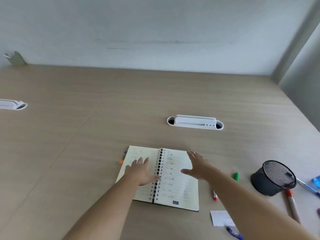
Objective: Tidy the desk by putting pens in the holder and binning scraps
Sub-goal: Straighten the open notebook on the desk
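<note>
Pens scattered on wooden desk beside holder.

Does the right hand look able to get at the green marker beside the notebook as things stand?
Probably yes. The right hand hovers open over the notebook's right page, and the green marker lies on bare desk just to its right, with only the person's own forearm partly covering it.

You have one open spiral notebook, one black mesh holder, one white paper scrap and two white cable grommets in the desk; six pens or markers show, though some are partly hidden at the frame's edge
</note>
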`<action>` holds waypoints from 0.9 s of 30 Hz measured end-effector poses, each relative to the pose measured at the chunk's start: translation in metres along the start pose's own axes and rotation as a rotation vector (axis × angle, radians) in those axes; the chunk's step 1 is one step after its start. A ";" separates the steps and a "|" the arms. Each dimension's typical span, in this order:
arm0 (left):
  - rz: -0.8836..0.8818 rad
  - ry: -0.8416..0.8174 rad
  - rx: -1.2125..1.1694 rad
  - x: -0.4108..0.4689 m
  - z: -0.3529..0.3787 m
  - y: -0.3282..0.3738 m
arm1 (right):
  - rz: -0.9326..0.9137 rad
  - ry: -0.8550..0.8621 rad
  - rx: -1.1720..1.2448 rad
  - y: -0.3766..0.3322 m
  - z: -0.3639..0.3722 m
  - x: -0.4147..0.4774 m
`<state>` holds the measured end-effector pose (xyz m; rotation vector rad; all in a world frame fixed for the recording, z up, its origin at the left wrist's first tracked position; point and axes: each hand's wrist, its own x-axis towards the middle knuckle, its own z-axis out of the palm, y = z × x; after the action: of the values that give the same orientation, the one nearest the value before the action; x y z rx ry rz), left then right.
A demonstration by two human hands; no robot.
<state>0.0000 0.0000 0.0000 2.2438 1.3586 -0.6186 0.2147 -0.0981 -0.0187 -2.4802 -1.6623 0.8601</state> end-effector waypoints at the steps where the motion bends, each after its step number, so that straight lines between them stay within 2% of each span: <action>1: -0.013 -0.041 -0.012 0.005 0.006 -0.001 | 0.001 0.001 -0.020 -0.002 0.002 0.005; 3: -0.047 -0.104 0.006 0.012 0.014 0.001 | 0.013 0.001 -0.067 -0.004 0.002 0.014; 14: -0.041 -0.164 0.213 0.023 0.012 0.013 | 0.067 -0.094 -0.270 -0.017 -0.006 0.041; 18: -0.057 -0.167 0.198 0.021 0.012 0.015 | 0.070 -0.043 -0.301 -0.018 -0.006 0.033; 21: -0.074 -0.151 0.133 0.021 0.015 0.012 | 0.012 0.148 -0.329 -0.021 -0.004 0.026; 23: -0.087 -0.150 0.102 0.023 0.016 0.011 | 0.045 0.301 -0.187 -0.018 -0.006 0.024; 25: -0.104 -0.157 0.078 0.022 0.014 0.013 | 0.208 0.375 0.222 -0.009 -0.014 0.023; 27: -0.114 -0.151 0.054 0.022 0.012 0.014 | 0.341 0.329 0.723 0.005 -0.020 0.020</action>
<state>0.0199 0.0027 -0.0207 2.1237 1.4162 -0.8553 0.2341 -0.0772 -0.0117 -2.2209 -0.6625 0.8201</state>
